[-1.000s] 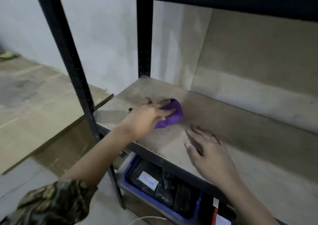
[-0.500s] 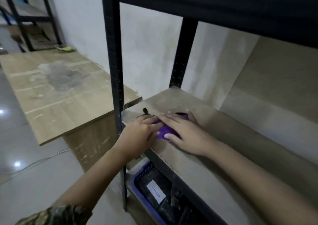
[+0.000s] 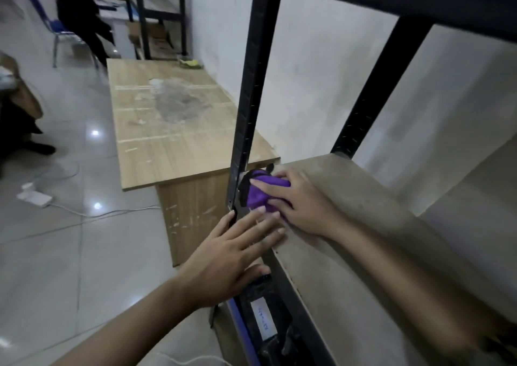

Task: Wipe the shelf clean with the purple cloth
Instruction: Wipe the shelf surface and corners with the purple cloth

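With the right hand [image 3: 305,206] pressing the bunched purple cloth [image 3: 258,195] at the shelf [image 3: 363,225] front-left corner and left-hand fingers [image 3: 260,225] spread empty, overshoot may drop it off the edge.

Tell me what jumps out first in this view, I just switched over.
The purple cloth stands out, bunched at the left front corner of the shelf beside the black post, with the right hand gripping it. The left hand lies flat on the shelf's front edge just below. Left of the rack, a low wooden table shows a grey dusty patch.
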Demonstrator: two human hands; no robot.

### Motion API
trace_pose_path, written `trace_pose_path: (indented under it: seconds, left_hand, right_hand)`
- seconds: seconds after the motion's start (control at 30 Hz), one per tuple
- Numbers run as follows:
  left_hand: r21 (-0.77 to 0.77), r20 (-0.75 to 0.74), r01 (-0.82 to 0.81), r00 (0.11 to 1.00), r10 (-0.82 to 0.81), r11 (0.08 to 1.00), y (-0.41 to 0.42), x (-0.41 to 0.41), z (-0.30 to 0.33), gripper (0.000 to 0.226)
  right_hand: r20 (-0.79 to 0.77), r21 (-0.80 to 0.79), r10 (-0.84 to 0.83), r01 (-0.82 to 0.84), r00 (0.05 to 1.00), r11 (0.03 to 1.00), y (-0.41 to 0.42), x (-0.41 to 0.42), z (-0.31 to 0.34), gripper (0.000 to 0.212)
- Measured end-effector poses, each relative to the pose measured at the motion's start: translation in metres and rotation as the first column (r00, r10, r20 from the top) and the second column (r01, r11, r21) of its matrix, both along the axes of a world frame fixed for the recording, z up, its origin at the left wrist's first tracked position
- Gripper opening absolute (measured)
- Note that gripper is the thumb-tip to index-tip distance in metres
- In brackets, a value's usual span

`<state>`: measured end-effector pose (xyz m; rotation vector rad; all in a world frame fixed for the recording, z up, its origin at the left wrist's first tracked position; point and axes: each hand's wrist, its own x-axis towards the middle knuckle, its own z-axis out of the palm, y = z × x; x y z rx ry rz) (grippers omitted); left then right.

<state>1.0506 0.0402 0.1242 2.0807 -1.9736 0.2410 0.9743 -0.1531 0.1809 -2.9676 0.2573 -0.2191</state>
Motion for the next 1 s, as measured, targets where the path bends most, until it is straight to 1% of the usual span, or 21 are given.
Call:
trace_pose_path:
  seconds: [0.07, 0.13, 0.23, 0.3, 0.4, 0.43, 0.47, 0.5, 0.57, 0.6, 0.73, 0.77, 0.8, 0.87, 0.9, 0.93, 0.97, 1.0]
  left_hand:
    - [0.057, -0.053, 0.037, 0.998, -0.034, 0.998, 0.0, 0.003, 0.0, 0.056]
    - [0.076, -0.089, 0.054, 0.995, -0.047, 0.996, 0.0, 0.007, 0.004, 0.055]
    - [0.08, -0.126, 0.087, 0.989, -0.076, 0.993, -0.001, 0.01, 0.007, 0.054]
    - [0.066, -0.142, 0.103, 0.985, -0.093, 0.993, -0.003, 0.01, 0.009, 0.054]
    - [0.039, -0.171, 0.117, 0.979, -0.109, 0.992, -0.004, 0.011, 0.01, 0.053]
    - [0.034, -0.178, 0.124, 0.977, -0.116, 0.992, -0.004, 0.013, 0.011, 0.052]
    - [0.031, -0.18, 0.131, 0.976, -0.123, 0.991, -0.004, 0.014, 0.011, 0.051]
    - [0.025, -0.175, 0.137, 0.976, -0.131, 0.99, -0.004, 0.015, 0.011, 0.051]
    - [-0.01, -0.144, 0.145, 0.979, -0.145, 0.989, -0.004, 0.017, 0.011, 0.049]
    - [-0.027, -0.133, 0.151, 0.979, -0.154, 0.988, -0.005, 0.018, 0.012, 0.049]
    - [-0.057, -0.148, 0.178, 0.972, -0.184, 0.982, -0.011, 0.018, 0.014, 0.047]
    - [-0.064, -0.148, 0.185, 0.97, -0.192, 0.981, -0.014, 0.018, 0.015, 0.046]
    - [-0.069, -0.147, 0.189, 0.969, -0.198, 0.979, -0.016, 0.019, 0.016, 0.045]
    - [-0.081, -0.137, 0.192, 0.97, -0.201, 0.978, -0.019, 0.019, 0.018, 0.043]
    - [-0.085, -0.128, 0.193, 0.971, -0.202, 0.978, -0.021, 0.019, 0.02, 0.042]
    - [-0.083, -0.122, 0.199, 0.971, -0.208, 0.977, -0.023, 0.02, 0.022, 0.042]
    - [-0.075, -0.116, 0.209, 0.969, -0.217, 0.975, -0.026, 0.02, 0.023, 0.043]
    - [-0.067, -0.107, 0.222, 0.968, -0.228, 0.973, -0.029, 0.021, 0.024, 0.045]
  right_hand:
    - [0.008, -0.03, -0.004, 0.004, 1.0, 1.0, 0.004, 0.012, 0.001, 0.05]
    - [0.015, -0.05, 0.005, -0.004, 1.0, 0.999, 0.004, 0.017, 0.001, 0.05]
    - [0.062, -0.042, 0.027, -0.024, 0.998, 0.999, -0.003, 0.018, -0.002, 0.045]
    - [0.079, -0.004, -0.04, 0.04, 0.996, 0.999, -0.016, 0.025, -0.003, 0.041]
    - [0.117, 0.042, -0.215, 0.212, 0.97, 0.976, -0.032, 0.039, -0.002, 0.037]
    - [0.15, 0.077, -0.23, 0.22, 0.962, 0.972, -0.033, 0.04, -0.002, 0.036]
    - [0.179, 0.115, -0.205, 0.186, 0.962, 0.976, -0.029, 0.038, 0.0, 0.035]
    - [0.195, 0.139, -0.143, 0.117, 0.97, 0.983, -0.022, 0.035, 0.002, 0.034]
    - [0.187, 0.118, 0.018, -0.041, 0.982, 0.992, -0.007, 0.032, 0.004, 0.035]
    - [0.172, 0.101, 0.063, -0.082, 0.983, 0.992, -0.004, 0.031, 0.005, 0.036]
    - [0.162, 0.071, 0.075, -0.087, 0.984, 0.994, -0.02, 0.028, -0.002, 0.03]
    - [0.176, 0.066, 0.034, -0.046, 0.984, 0.997, -0.033, 0.028, -0.005, 0.028]
    - [0.182, 0.058, -0.044, 0.034, 0.982, 0.998, -0.048, 0.029, -0.003, 0.026]
    - [0.158, 0.034, -0.253, 0.251, 0.954, 0.967, -0.078, 0.031, 0.003, 0.024]
    - [0.162, 0.059, -0.325, 0.32, 0.932, 0.946, -0.088, 0.031, 0.007, 0.027]
    - [0.193, 0.122, -0.368, 0.35, 0.909, 0.929, -0.091, 0.031, 0.011, 0.029]
    - [0.24, 0.189, -0.374, 0.335, 0.896, 0.923, -0.086, 0.032, 0.013, 0.03]
    - [0.281, 0.206, -0.319, 0.268, 0.905, 0.941, -0.075, 0.031, 0.013, 0.031]
